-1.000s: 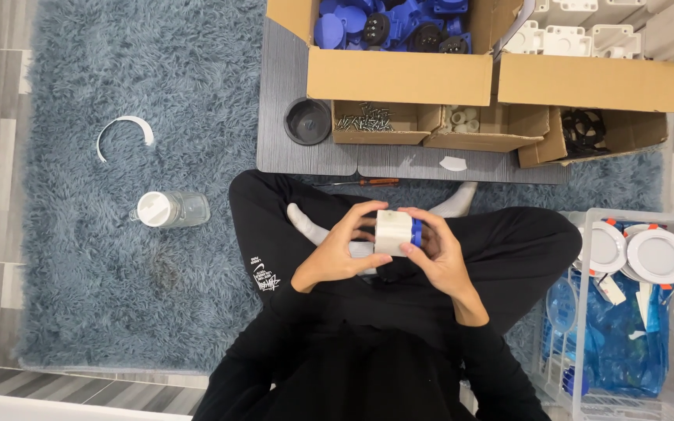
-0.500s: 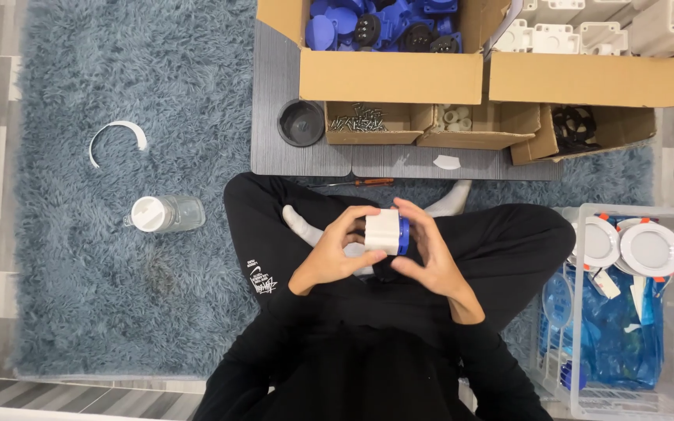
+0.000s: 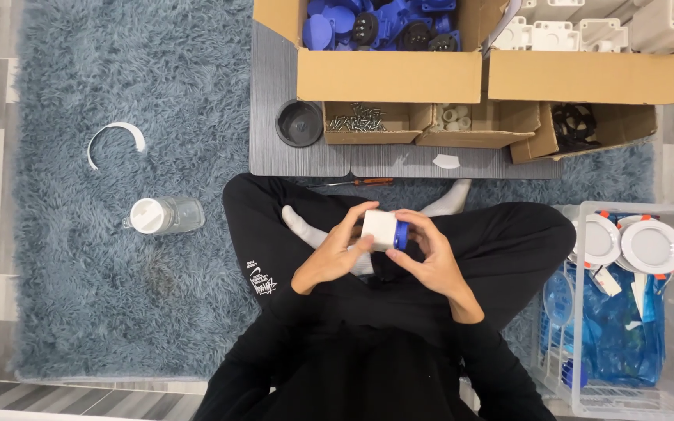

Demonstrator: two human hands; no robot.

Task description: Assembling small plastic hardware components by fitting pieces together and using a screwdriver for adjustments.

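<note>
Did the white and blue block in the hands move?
Cannot tell. The white and blue block sits about as far below the screwdriver as before; only the camera shifted.

Single head view, looking straight down from above, close over left hand (image 3: pixel 335 257) and right hand (image 3: pixel 429 261); cardboard boxes (image 3: pixel 462 78) beyond hands.

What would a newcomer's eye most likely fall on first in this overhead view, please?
Probably the white box with a blue cap at the centre, held over the lap between the left hand and right hand of a person sitting cross-legged on a shaggy blue rug. Next, the cardboard box of blue parts at the top, and the round white lamps in the wire basket at right.
</note>
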